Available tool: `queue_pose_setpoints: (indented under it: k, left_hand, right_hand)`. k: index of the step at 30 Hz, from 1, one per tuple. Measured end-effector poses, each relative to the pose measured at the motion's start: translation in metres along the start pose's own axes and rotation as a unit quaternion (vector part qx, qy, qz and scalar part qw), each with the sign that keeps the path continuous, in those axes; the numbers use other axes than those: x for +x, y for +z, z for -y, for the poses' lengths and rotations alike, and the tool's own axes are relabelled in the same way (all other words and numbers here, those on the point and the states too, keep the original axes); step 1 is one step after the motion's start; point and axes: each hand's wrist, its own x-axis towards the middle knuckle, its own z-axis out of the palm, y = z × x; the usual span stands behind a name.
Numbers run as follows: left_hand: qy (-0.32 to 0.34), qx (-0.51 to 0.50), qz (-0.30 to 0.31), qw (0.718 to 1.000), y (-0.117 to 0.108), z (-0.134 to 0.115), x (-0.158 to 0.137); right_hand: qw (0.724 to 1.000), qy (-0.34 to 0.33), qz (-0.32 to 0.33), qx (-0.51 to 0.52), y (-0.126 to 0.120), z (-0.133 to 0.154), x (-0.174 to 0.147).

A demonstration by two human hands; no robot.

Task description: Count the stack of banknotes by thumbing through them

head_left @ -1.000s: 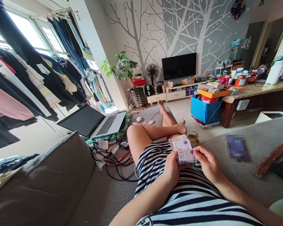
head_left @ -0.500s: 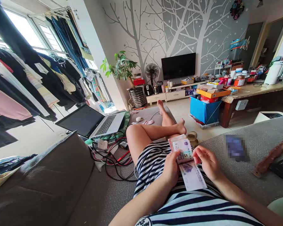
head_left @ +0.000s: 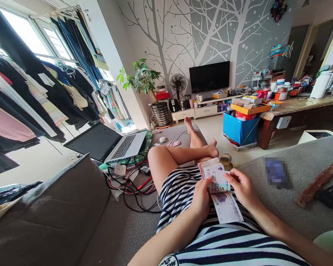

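Clamping a wad of banknotes (head_left: 214,169) low over the lap (head_left: 180,181), the left hand (head_left: 201,199) bears its thumb down on top, and the right hand (head_left: 242,186) pinches the edge of a 5 note (head_left: 217,187) between thumb and forefinger. A purple-printed banknote (head_left: 229,211) sticks out below, lying over the striped clothes (head_left: 227,240). Beside the bent knee (head_left: 157,159) I see tangled cables (head_left: 134,189), then an opened laptop (head_left: 124,146); farther off, a potted plant (head_left: 145,81), an electric fan (head_left: 178,83) and a dark television (head_left: 209,77) by the tree-painted wall (head_left: 172,37)

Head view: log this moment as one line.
left hand: holds banknote stack | right hand: pinches upper note | lower note: lies over striped clothing
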Motion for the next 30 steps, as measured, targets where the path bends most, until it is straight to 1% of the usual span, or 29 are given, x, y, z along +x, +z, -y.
queue_pose_setpoints:
  k: [8, 13, 17, 20, 23, 30]
  left_hand:
    - [0.006, -0.016, -0.009, 1.0, 0.0, 0.001, 0.003]
    - [0.003, 0.002, 0.001, 1.0, -0.002, 0.003, 0.003]
    - [-0.011, 0.013, -0.004, 1.0, -0.004, 0.004, 0.004]
    - [-0.007, 0.007, -0.007, 1.0, -0.003, 0.003, 0.004]
    - [-0.001, 0.003, -0.006, 1.0, -0.002, 0.002, 0.003]
    - [0.005, 0.006, -0.004, 1.0, -0.002, 0.002, 0.004]
  right_hand:
    - [1.0, -0.008, 0.009, 0.007, 0.0, 0.007, -0.003]
    - [1.0, -0.015, -0.002, 0.0, 0.0, 0.005, -0.004]
    - [1.0, -0.015, -0.012, -0.002, -0.001, 0.005, -0.003]
    - [1.0, -0.019, -0.012, -0.001, 0.0, 0.007, -0.003]
    - [1.0, -0.02, -0.003, 0.008, 0.0, 0.011, -0.004]
    - [0.999, 0.001, 0.032, 0.044, 0.001, 0.018, -0.008]
